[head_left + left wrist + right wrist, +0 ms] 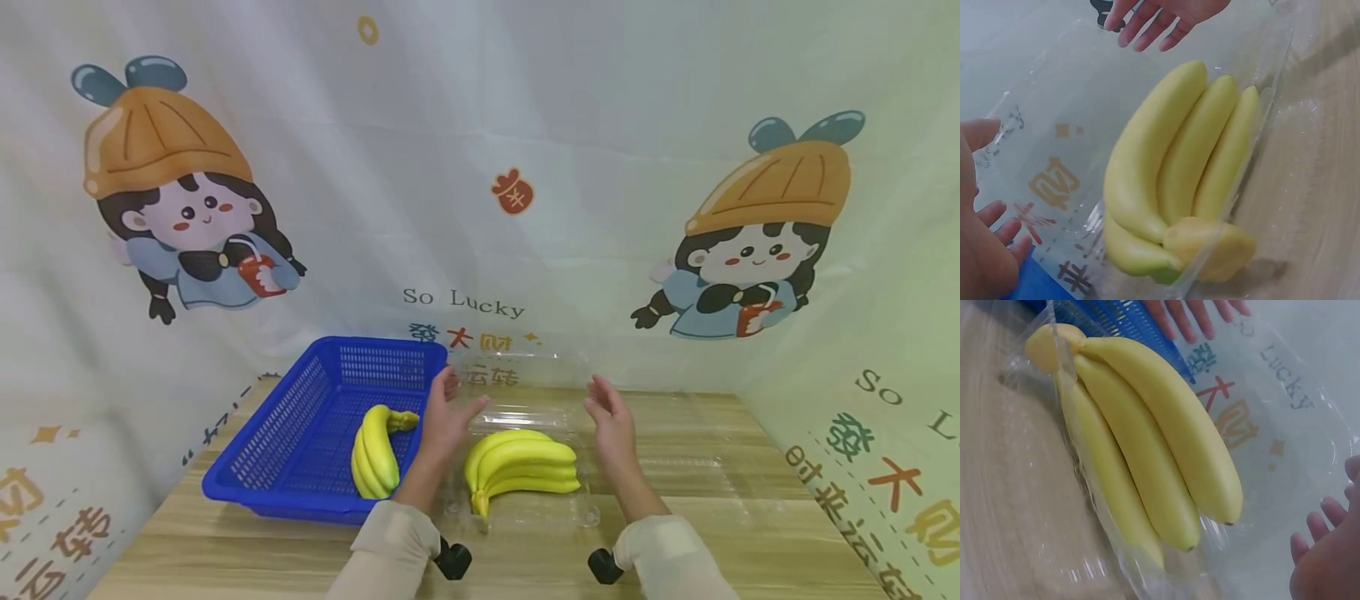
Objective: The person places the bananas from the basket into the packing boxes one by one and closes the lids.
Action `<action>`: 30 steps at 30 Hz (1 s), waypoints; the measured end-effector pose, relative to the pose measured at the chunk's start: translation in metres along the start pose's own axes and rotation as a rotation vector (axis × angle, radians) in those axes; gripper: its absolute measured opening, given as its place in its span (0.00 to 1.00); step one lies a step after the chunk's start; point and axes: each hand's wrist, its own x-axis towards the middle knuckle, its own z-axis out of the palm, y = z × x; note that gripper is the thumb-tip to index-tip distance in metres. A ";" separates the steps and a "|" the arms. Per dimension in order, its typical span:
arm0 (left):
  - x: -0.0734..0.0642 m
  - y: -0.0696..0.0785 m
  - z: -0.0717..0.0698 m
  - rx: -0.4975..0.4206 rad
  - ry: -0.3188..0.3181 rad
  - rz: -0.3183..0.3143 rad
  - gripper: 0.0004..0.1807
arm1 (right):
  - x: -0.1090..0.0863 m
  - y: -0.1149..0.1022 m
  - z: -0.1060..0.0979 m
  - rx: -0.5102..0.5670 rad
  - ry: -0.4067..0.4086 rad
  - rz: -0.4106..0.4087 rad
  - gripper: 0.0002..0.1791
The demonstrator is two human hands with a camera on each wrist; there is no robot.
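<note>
A bunch of yellow bananas (522, 462) lies in a clear plastic clamshell box (589, 510), its stem toward the front left. Behind the fruit the transparent lid (517, 367) stands raised. My left hand (447, 421) is held at the box's left side, between it and the basket, thumb spread from the fingers. Across from it, my right hand (613, 425) is at the right side, fingers relaxed. Both wrist views show the bananas (1160, 150) between the two hands, and neither palm has anything in its grasp.
To the left, a blue plastic basket (251, 500) holds another bunch of bananas (371, 458). More clear plastic packaging (690, 467) lies on the wooden table (540, 567) at the right. A printed cloth (517, 258) hangs behind and along the sides.
</note>
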 end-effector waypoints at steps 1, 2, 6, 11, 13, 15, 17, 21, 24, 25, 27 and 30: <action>0.000 0.002 -0.001 0.003 -0.005 0.000 0.40 | 0.000 -0.001 -0.001 -0.009 -0.005 -0.007 0.24; 0.000 0.004 -0.002 0.004 -0.011 0.003 0.40 | -0.001 -0.002 -0.002 -0.022 -0.007 -0.021 0.24; -0.002 0.010 -0.007 0.019 -0.029 -0.002 0.40 | -0.002 -0.005 -0.008 -0.056 -0.020 -0.047 0.23; -0.008 0.012 -0.010 0.010 -0.044 0.023 0.37 | -0.009 -0.009 -0.018 -0.088 -0.065 -0.025 0.22; -0.012 0.011 -0.010 0.016 -0.048 0.041 0.36 | -0.013 -0.009 -0.022 -0.094 -0.079 -0.032 0.22; -0.017 0.010 -0.009 0.026 -0.046 0.063 0.36 | -0.017 -0.010 -0.025 -0.082 -0.088 -0.055 0.21; -0.022 0.008 -0.008 0.038 -0.036 0.075 0.35 | -0.021 -0.010 -0.028 -0.066 -0.090 -0.085 0.21; -0.032 0.007 -0.006 0.042 -0.007 0.084 0.33 | -0.031 -0.010 -0.030 -0.052 -0.064 -0.108 0.19; -0.039 0.008 -0.005 0.051 0.014 0.103 0.29 | -0.037 -0.010 -0.030 -0.083 -0.028 -0.088 0.19; -0.041 0.008 -0.004 0.063 0.025 0.110 0.28 | -0.038 -0.011 -0.029 -0.098 -0.017 -0.079 0.19; -0.046 0.009 -0.004 0.089 0.046 0.120 0.25 | -0.041 -0.011 -0.029 -0.122 -0.003 -0.068 0.20; -0.053 0.010 -0.003 0.134 0.075 0.122 0.23 | -0.046 -0.011 -0.028 -0.147 0.007 -0.072 0.20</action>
